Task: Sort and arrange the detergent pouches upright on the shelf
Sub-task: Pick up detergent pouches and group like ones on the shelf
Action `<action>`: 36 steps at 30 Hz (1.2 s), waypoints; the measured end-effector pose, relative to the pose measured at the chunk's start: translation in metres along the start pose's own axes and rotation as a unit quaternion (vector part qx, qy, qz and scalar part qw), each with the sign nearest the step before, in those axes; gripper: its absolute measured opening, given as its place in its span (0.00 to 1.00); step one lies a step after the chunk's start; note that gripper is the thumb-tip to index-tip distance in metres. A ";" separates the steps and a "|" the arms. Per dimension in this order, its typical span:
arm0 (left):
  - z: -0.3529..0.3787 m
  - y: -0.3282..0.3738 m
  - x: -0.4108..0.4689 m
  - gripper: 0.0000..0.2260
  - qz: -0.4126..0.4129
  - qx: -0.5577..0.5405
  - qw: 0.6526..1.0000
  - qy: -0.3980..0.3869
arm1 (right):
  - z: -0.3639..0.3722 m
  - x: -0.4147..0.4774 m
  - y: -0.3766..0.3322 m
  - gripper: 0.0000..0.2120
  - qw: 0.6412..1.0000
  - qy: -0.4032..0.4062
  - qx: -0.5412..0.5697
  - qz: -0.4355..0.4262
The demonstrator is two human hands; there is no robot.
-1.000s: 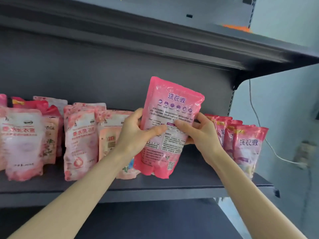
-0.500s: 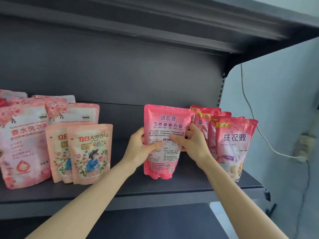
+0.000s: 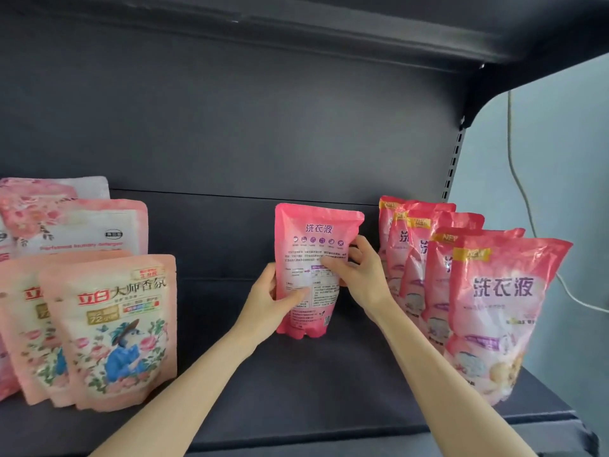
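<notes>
Left hand: curled round the lower left edge of the pink pouch; thumb laid across its printed face; centre of the frame
Right hand: gripping the same pouch higher up on its right edge; thumb on the face, fingers wrapped behind; just right of centre
Pink pouch: upright, fine-print side toward the camera; bottom edge at the shelf, touching or just above it, cannot tell which; alone in the gap at mid-frame
Shelf: dark grey board across the lower frame
Red pouches: several in a row at the right, upright, overlapping front to back; just beside the right forearm
Peach pouches: two at lower left, upright, overlapping; flowers and a figure in blue on the front
Pale pouches: behind the peach ones, middle left
Back panel: dark grey, filling the middle of the frame
Upper shelf: dark, along the top
Cable: white, hanging down the pale wall at the right edge
</notes>
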State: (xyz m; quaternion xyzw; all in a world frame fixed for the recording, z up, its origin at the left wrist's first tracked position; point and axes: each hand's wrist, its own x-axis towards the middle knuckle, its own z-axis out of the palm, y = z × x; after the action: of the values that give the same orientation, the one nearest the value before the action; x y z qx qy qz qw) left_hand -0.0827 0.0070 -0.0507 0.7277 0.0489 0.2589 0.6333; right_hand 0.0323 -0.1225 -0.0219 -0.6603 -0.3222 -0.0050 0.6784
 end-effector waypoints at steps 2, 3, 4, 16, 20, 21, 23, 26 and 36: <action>-0.003 -0.004 0.000 0.19 -0.030 -0.006 0.999 -0.018 | 0.000 0.004 0.004 0.19 1.000 -0.006 -0.012 0.000; -0.003 -0.006 0.000 0.20 -0.037 0.001 0.999 -0.020 | 0.000 0.005 0.005 0.20 1.000 -0.005 -0.019 0.002; -0.003 -0.006 -0.001 0.21 -0.038 0.011 0.999 -0.017 | 0.000 0.003 0.006 0.22 1.000 0.006 -0.026 0.004; 0.013 -0.011 -0.008 0.24 0.018 0.145 0.988 0.053 | 0.004 -0.027 0.021 0.27 0.993 -0.102 -0.045 0.023; -0.001 -0.010 -0.011 0.21 0.014 0.128 0.992 0.012 | 0.003 -0.028 0.021 0.43 0.988 -0.127 -0.064 0.053; -0.003 -0.010 -0.011 0.20 0.018 0.126 0.992 0.003 | 0.003 -0.029 0.019 0.43 0.988 -0.127 -0.073 0.057; -0.004 -0.012 -0.011 0.18 0.024 0.121 0.992 -0.005 | 0.001 -0.029 0.018 0.39 0.987 -0.124 -0.086 0.057; -0.005 -0.016 -0.006 0.19 0.015 0.134 0.991 0.014 | -0.002 -0.028 0.020 0.25 0.991 -0.104 -0.070 0.033; -0.004 -0.019 0.003 0.30 -0.055 0.056 0.997 -0.024 | -0.010 -0.023 0.023 0.10 0.980 -0.133 0.104 0.103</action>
State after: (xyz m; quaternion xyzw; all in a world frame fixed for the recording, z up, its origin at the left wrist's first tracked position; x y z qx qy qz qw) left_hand -0.0769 0.0161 -0.0679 0.7642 0.0886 0.2029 0.6057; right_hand 0.0287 -0.1376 -0.0521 -0.6101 -0.3388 0.1863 0.6915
